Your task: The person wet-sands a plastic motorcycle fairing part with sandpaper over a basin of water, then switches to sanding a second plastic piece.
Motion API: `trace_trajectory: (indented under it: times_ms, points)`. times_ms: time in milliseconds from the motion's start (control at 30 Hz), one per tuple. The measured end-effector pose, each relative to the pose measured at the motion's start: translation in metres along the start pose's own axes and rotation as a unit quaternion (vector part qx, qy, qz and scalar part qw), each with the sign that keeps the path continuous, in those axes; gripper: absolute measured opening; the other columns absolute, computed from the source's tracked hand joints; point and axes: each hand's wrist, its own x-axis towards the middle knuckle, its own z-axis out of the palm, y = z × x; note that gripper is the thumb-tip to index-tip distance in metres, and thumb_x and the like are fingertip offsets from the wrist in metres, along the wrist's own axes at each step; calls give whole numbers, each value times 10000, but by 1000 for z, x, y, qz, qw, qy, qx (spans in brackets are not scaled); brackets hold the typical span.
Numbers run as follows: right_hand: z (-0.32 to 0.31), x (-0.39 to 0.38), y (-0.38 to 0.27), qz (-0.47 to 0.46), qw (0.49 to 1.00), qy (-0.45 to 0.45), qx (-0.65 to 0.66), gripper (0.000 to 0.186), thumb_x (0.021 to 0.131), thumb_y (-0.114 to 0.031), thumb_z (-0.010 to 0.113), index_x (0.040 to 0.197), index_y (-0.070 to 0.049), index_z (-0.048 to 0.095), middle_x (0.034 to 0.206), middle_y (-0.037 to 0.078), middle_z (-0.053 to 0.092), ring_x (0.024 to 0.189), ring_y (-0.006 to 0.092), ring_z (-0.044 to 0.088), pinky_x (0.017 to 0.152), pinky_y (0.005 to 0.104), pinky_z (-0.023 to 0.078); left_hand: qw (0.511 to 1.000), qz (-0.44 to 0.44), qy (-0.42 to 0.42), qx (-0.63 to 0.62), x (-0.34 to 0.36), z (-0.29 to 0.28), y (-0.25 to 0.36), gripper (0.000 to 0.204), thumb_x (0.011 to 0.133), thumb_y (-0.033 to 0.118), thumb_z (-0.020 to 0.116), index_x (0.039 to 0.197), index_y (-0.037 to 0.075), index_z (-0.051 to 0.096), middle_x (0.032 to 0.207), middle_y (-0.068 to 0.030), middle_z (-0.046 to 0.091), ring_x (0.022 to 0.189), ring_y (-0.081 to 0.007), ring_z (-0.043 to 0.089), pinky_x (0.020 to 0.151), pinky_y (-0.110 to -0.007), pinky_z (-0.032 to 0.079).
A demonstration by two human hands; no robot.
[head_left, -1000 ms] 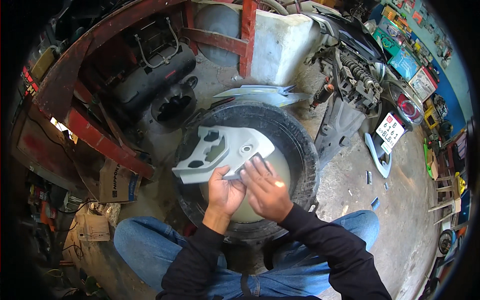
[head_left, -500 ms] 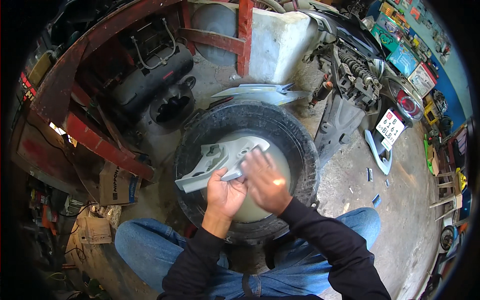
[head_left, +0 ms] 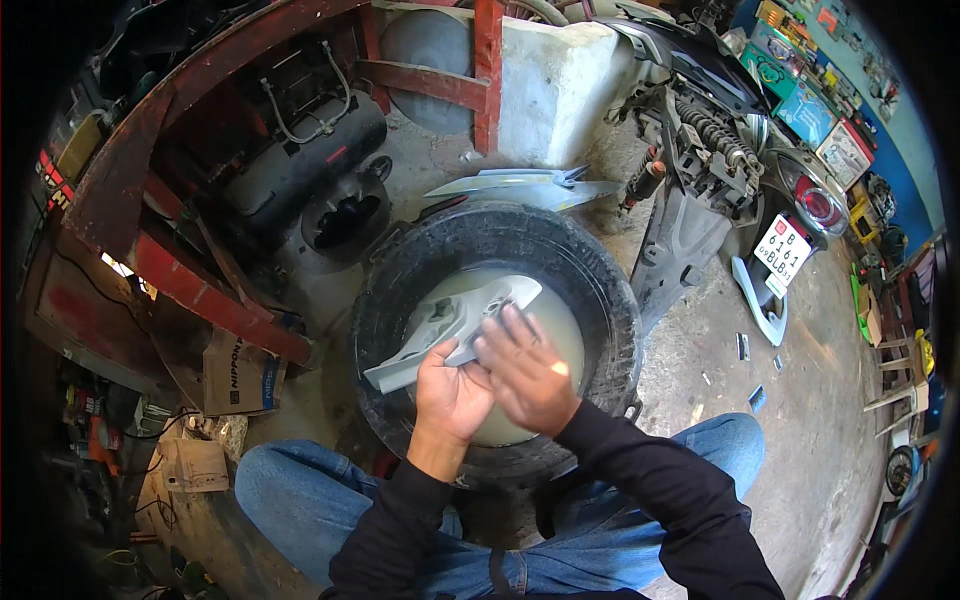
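A pale grey motorcycle fairing panel [head_left: 455, 322] with cut-out openings is tilted over a wide black rubber tub [head_left: 400, 255] that holds cloudy water [head_left: 562, 335]. My left hand [head_left: 452, 397] grips the panel's near edge, thumb on top and fingers underneath. Flat against the panel's right part lies my right hand [head_left: 527, 375], its fingers stretched out and slightly blurred. Whether anything thin is under that palm is hidden.
Beyond the tub lies a light-coloured body panel [head_left: 520, 187]. To the right stands a partly stripped motorcycle [head_left: 715, 150], with small blue scraps [head_left: 757, 398] on the floor. A red frame [head_left: 215, 290], a black air tank [head_left: 310, 150] and a cardboard box [head_left: 240, 372] are at the left.
The panel has tipped so that its openings look narrower, and its left end has shifted slightly right and down. My right hand has slid a little down and left across it.
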Motion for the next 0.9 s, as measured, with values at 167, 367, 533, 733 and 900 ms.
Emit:
trace_trajectory:
  times_ms: [167,367,533,733,900]
  points:
    - [-2,1,32,123,989,78,19,390,869,-81,614,1250,-51,690,1378,187,616,1355,382,524,1142,520,364,999,6,34,1,0,0,-8,425,962,131,426,1308,-99,516,1314,-236,621,1236,-348,606,1155,-494,414]
    - [-5,5,28,109,991,54,47,379,901,-65,575,1265,-21,673,1380,213,603,1373,396,498,1148,528,350,998,13,52,21,-1,4,-8,394,950,85,412,1260,-110,557,1280,-242,639,1165,-346,658,1111,-471,472]
    - [-13,7,8,101,994,29,35,351,974,-75,472,1244,14,678,1365,218,617,1386,382,490,1172,477,324,999,-24,-18,-38,-1,-4,2,407,947,76,392,1269,-125,537,1308,-272,615,1209,-373,628,1163,-485,424]
    - [-18,11,20,141,985,89,45,350,914,-24,537,1232,2,682,1350,191,631,1351,369,523,1146,485,365,1000,3,10,-7,-3,2,-1,441,939,88,402,1304,-140,501,1334,-288,593,1234,-394,607,1196,-495,386]
    - [-13,9,17,110,993,26,-29,381,892,-67,597,1263,-16,669,1388,191,604,1356,370,519,1135,519,375,999,22,24,12,-2,6,-9,449,944,115,420,1314,-126,500,1332,-281,594,1248,-387,597,1181,-498,399]
